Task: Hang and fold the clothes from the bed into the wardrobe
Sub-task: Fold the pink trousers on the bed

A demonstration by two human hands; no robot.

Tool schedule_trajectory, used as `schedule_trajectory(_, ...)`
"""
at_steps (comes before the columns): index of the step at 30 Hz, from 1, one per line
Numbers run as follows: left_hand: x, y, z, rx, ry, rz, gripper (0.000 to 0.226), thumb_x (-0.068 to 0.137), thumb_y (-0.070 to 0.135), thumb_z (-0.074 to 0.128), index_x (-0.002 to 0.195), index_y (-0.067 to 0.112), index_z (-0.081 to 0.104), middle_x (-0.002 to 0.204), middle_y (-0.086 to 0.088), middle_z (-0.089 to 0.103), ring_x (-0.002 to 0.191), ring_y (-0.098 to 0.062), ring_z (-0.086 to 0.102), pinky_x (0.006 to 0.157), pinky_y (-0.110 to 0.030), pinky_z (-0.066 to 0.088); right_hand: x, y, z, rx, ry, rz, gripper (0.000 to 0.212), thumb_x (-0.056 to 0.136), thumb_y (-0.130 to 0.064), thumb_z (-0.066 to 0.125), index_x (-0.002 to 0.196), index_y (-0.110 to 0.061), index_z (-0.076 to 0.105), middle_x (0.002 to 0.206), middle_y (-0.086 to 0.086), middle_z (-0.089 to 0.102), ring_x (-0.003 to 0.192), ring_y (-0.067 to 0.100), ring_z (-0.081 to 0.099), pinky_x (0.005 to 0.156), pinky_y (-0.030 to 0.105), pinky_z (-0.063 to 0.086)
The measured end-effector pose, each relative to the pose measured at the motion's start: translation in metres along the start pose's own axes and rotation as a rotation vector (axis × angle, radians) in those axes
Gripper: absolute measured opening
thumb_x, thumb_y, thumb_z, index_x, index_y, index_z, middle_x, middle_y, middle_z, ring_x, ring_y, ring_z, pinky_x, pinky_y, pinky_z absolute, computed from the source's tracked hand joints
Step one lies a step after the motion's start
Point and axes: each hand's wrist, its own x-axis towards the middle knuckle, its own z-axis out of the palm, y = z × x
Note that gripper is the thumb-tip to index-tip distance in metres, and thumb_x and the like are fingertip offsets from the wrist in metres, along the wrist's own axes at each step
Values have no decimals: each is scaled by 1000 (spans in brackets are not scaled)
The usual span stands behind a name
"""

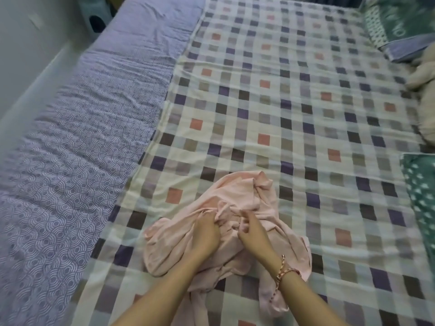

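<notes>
Purple swirl-print sheet [70, 165] fills left of frame. Checked blanket [294, 102] spreads across centre and right. Crumpled pink garment [242, 194] lies on blanket, lower centre. Left hand [206, 234] clenched into bunched fabric at garment's middle. Right hand [253, 231] just beside it, fingers curled, pinching fold of same cloth; braided bracelet [286, 271] on that wrist. Teal spotted pillow [421, 196] at right edge, cream plush toy [423, 90] above it.

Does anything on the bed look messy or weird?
Yes: the pink garment lies crumpled in a heap on the checked blanket, not flat. The left hand and right hand pinch its bunched middle.
</notes>
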Motion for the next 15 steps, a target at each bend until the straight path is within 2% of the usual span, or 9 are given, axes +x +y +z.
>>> schedule_trajectory(2,-20,8,-8,-234,17,-41,28,84,16,36,99,11,59,103,7,58,99,-12,52,87,-14,36,1,6,5,-185,-3,-22,72,79,-3,55,144,-14,27,138,3,39,128,19,37,107,26,31)
schedule_trajectory(4,-51,16,-22,-384,-17,-113,18,98,14,36,104,19,52,103,13,54,102,-9,49,89,-10,37,-7,12,12,-357,-39,-66,72,77,-16,61,142,-19,31,145,3,32,131,22,32,109,30,27)
schedule_trajectory(6,-74,15,-36,-311,-157,-181,18,98,8,41,111,19,47,111,5,55,112,-13,49,83,-7,36,-14,16,16,-556,-114,-111,51,80,-24,57,130,-23,46,148,4,31,134,23,29,107,32,24)
schedule_trajectory(8,-89,8,-51,-318,-236,-283,26,97,8,44,123,6,50,130,-11,53,123,-18,46,91,-12,36,-24,15,19,-783,-199,-161,30,84,-23,50,114,-22,56,146,5,35,135,22,30,105,35,23)
schedule_trajectory(9,-94,5,-63,-315,-254,-318,33,97,13,46,129,2,47,137,-16,47,124,-18,45,91,-11,36,-27,16,19,-837,-215,-159,26,85,-22,47,110,-22,56,140,6,43,130,23,37,99,36,27)
schedule_trajectory(10,-99,4,-75,-320,-241,-358,41,94,20,52,130,1,46,140,-17,45,122,-18,45,88,-11,37,-33,15,20,-819,-198,-159,23,86,-22,46,108,-21,53,129,5,52,122,25,46,91,36,32)
schedule_trajectory(12,-112,6,-100,-315,-220,-375,53,85,35,58,128,5,51,137,-17,48,122,-23,47,90,-19,36,-41,9,12,-616,-101,-148,21,86,-24,44,107,-22,46,112,3,61,102,30,57,77,35,37)
schedule_trajectory(13,-114,10,-112,-324,-193,-371,46,87,36,58,123,9,55,133,-14,51,121,-26,47,94,-25,36,-43,2,4,-516,-41,-146,18,85,-23,44,104,-24,45,106,2,62,93,31,59,72,34,40)
schedule_trajectory(15,-124,29,-145,-261,-118,-308,20,97,28,45,97,16,61,114,-10,58,112,-28,52,94,-31,37,-49,-21,-22,-429,82,-200,12,83,-17,47,91,-23,41,106,3,61,82,31,58,64,35,42)
